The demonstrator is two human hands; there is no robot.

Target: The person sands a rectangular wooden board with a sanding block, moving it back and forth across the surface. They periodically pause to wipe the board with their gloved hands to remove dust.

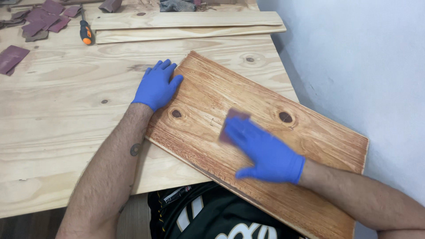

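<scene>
Where the pale plywood workbench (66, 110) meets the white wall (354, 57), one reddish-stained pine board (274, 132) lies slanted across the bench corner, its near end overhanging the edge above the person's dark shirt (212, 217). Two dark knots show on the board's face. At the far side of the bench, two unstained planks (186, 20) lie side by side, parallel to the back edge.

Both hands wear blue gloves and are well apart. The left hand (156, 85) is flat and spread, fingers together, pressing on the board's upper left corner with part of the palm on the bench. The right hand (261, 148) is blurred; it lies flat on the middle of the board, bearing down on one small piece of maroon sandpaper (231, 120), which shows just beyond the fingertips.

In the far left corner lies a loose heap of maroon sandpaper scraps (44, 17), too jumbled to count exactly, and one more scrap (11, 58) sits alone near the left edge. One screwdriver with an orange and black handle (85, 32) lies beside the heap.
</scene>
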